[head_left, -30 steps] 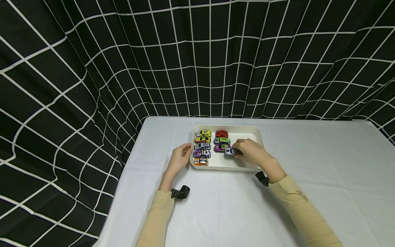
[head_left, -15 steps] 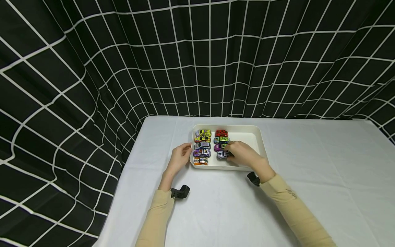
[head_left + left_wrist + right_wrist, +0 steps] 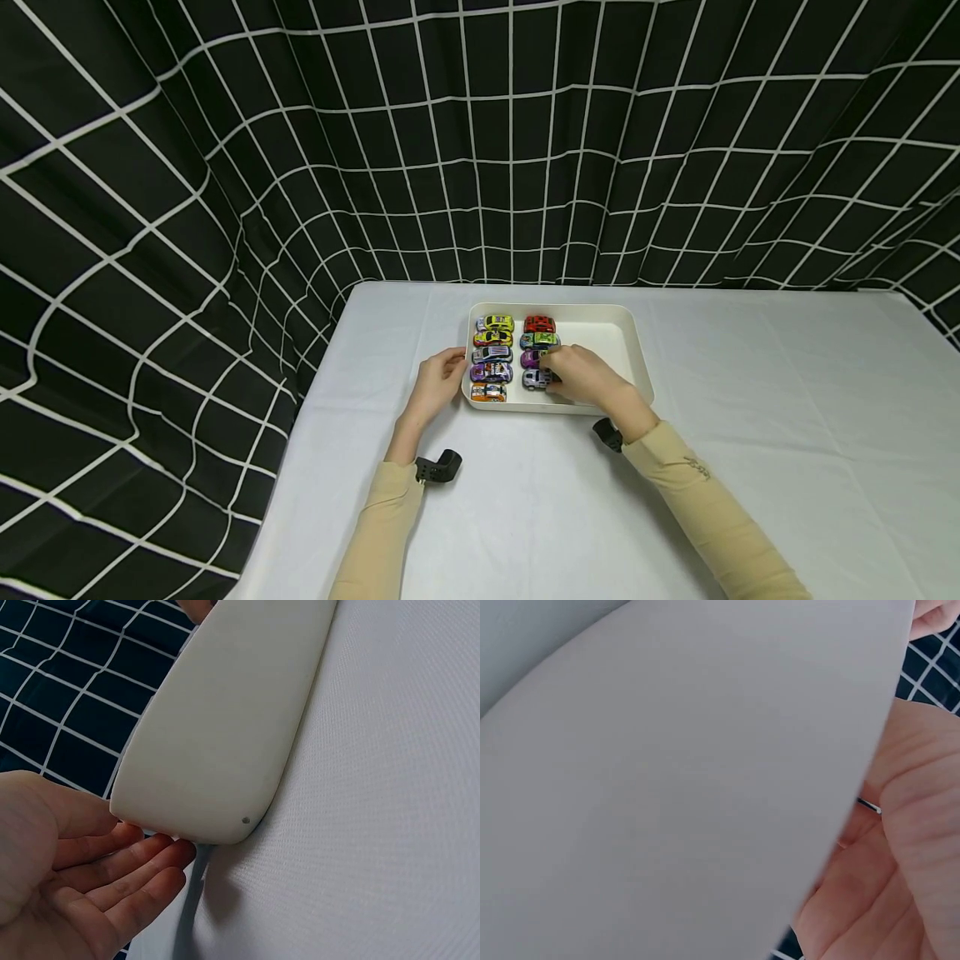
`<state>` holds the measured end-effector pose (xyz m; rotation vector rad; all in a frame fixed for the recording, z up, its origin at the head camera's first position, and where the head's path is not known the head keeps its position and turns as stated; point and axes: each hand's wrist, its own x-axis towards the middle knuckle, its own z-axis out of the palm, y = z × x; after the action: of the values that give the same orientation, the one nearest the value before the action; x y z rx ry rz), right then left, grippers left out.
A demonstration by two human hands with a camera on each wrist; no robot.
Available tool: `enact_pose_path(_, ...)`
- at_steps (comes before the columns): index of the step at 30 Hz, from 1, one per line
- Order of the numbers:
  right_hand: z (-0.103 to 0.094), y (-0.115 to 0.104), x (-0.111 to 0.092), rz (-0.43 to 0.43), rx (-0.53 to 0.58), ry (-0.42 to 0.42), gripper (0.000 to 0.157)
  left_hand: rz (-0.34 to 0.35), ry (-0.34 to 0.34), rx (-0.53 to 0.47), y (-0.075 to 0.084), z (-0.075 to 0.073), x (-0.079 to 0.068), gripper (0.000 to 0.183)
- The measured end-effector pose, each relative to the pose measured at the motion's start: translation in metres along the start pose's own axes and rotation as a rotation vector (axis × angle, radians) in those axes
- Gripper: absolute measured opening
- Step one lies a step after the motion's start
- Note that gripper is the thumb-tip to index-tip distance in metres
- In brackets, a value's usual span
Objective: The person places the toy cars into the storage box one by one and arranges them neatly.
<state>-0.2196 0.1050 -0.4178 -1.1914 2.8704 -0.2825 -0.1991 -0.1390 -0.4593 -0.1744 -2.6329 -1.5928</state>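
A white tray (image 3: 598, 327) holds two columns of small toy cars. My right hand (image 3: 588, 379) reaches over its front wall and pinches a silver toy car (image 3: 534, 380) at the near end of the right column. Directly behind that car are a purple car (image 3: 531, 358), partly covered by my fingers, a green and blue car (image 3: 539, 340) and a red car (image 3: 539, 323). My left hand (image 3: 437, 383) is at the tray's left end, its fingers fairly straight and touching the outer wall in the left wrist view. The tray wall hides the right fingertips in the right wrist view.
The left column has several cars, among them a purple and white car (image 3: 491, 372) and an orange car (image 3: 488, 392) nearest the front. A white cloth covers the table (image 3: 750, 400). Behind it hangs a black curtain (image 3: 525, 167) with white grid lines.
My right hand has moved left with the silver car, bringing it from the tray's middle into line below the purple car. The left hand has stayed at the tray's end.
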Motion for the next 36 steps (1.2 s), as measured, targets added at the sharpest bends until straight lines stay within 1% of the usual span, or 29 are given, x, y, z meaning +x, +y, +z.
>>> enact_pose_path(13,0.003,-0.004,0.002,0.029,-0.073,-0.004,0.022,0.004,0.0,0.011,0.0,0.001,0.0,0.029)
enact_pose_path(23,0.002,-0.006,0.0,0.037,-0.094,0.017,0.026,-0.005,0.0,0.005,0.0,0.0,0.0,0.029)
enact_pose_path(27,-0.001,-0.003,-0.004,0.029,-0.097,0.057,0.026,-0.002,0.001,0.006,0.0,0.001,0.001,0.029)
enact_pose_path(30,-0.004,0.001,-0.009,0.023,-0.092,0.102,0.021,-0.008,0.0,0.003,0.0,0.001,0.0,0.029)
enact_pose_path(33,-0.008,0.007,-0.017,0.022,-0.088,0.151,0.018,-0.017,-0.002,0.0,0.0,0.002,0.0,0.03)
enact_pose_path(36,-0.013,0.015,-0.028,0.034,-0.097,0.201,0.02,-0.016,-0.002,0.009,0.001,0.001,-0.001,0.03)
